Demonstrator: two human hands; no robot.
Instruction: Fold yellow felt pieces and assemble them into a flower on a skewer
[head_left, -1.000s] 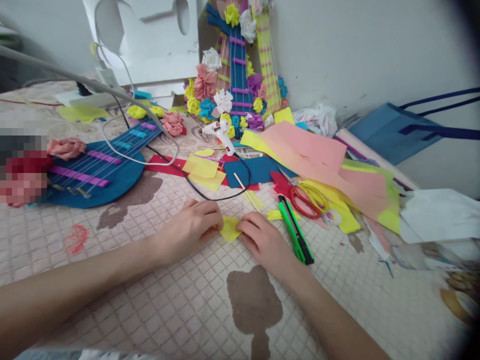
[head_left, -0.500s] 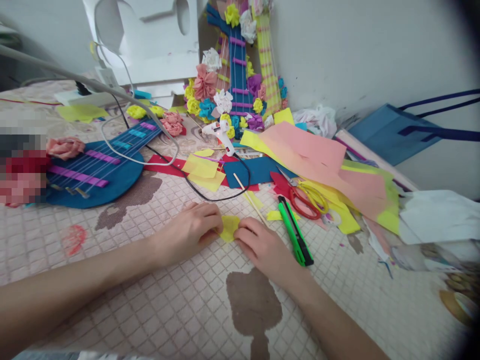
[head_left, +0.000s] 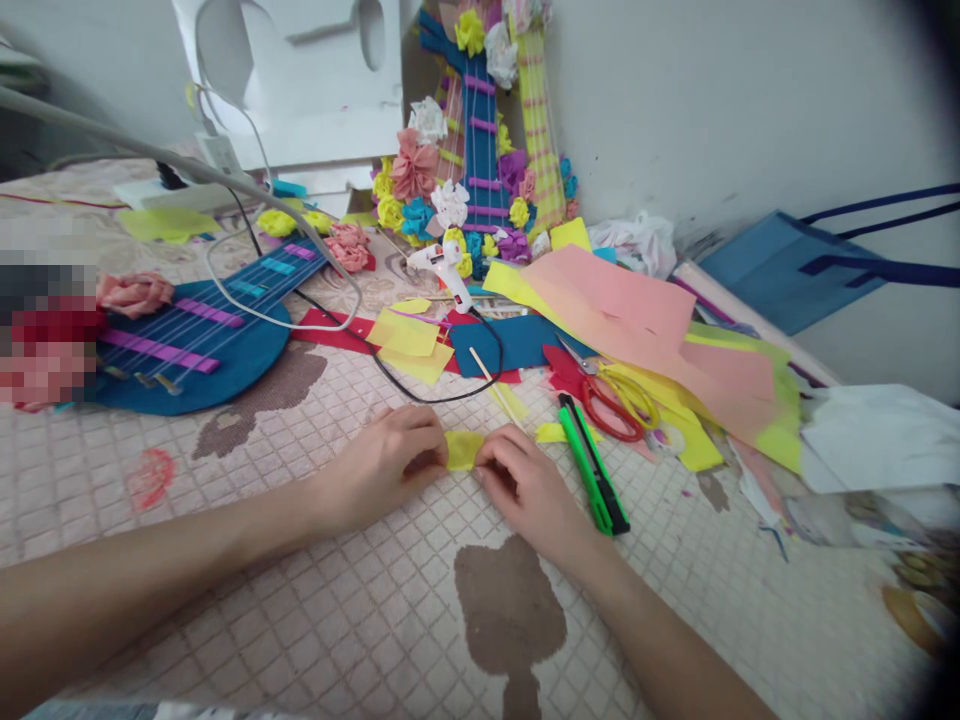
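Observation:
A small piece of yellow crepe paper [head_left: 463, 451] is stretched between my two hands, low over the tabletop. My left hand [head_left: 390, 455] pinches its left end, with the fingers closed. At the opposite end, my right hand [head_left: 529, 485] grips the paper between thumb and fingertips. The ends inside the fingers are hidden. Just beyond the right hand lies a thin wooden stick [head_left: 491, 382]. To its right is a green box cutter [head_left: 592, 465], and past that a pair of scissors [head_left: 615, 405] with red and yellow handles.
A white glue gun [head_left: 446, 268] stands behind the hands, its black cord looping forward. A blue paper guitar [head_left: 195, 350] lies at left. Decorated guitars [head_left: 480, 150] lean at the wall. Pink and yellow sheets [head_left: 615, 300] pile at right; a tape roll [head_left: 919, 615] sits at the far right.
The yellow paper has gone from a taller piece to a narrower, flatter strip between my hands. My fingers have curled slightly at both ends; the view has shifted a little.

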